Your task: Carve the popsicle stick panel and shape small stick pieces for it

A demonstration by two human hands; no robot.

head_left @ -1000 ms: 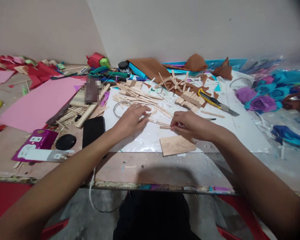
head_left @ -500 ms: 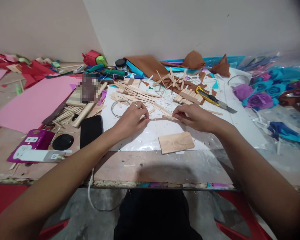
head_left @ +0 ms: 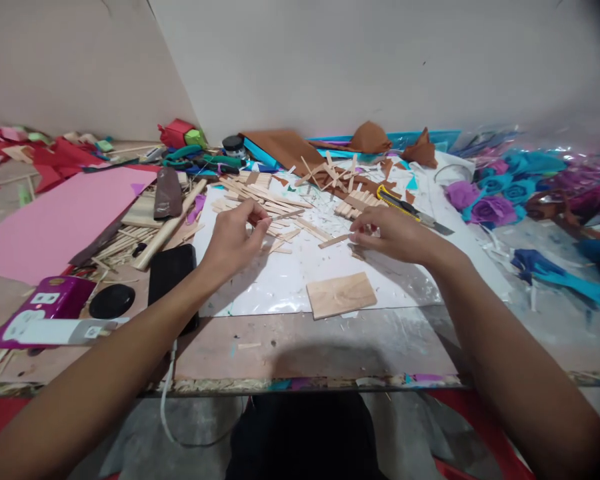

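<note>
My left hand [head_left: 234,235] pinches a thin wooden stick [head_left: 286,215] that points right over the pile of loose sticks [head_left: 260,195]. My right hand [head_left: 390,233] pinches another short wooden stick [head_left: 334,241] that slants down to the left. Both hands hover over the white plastic sheet [head_left: 300,273]. A flat rectangular wood piece [head_left: 341,295] lies on the sheet just in front of them.
A yellow utility knife [head_left: 405,207] lies behind my right hand. A black phone [head_left: 170,275], a purple and white power strip [head_left: 45,312] and pink paper [head_left: 55,220] sit at the left. Purple and blue paper flowers [head_left: 495,200] crowd the right. The table edge [head_left: 300,385] runs near me.
The two hands held one stick between them; now they are apart, each with its own stick. My left hand has lifted and moved left. The view shifted slightly.
</note>
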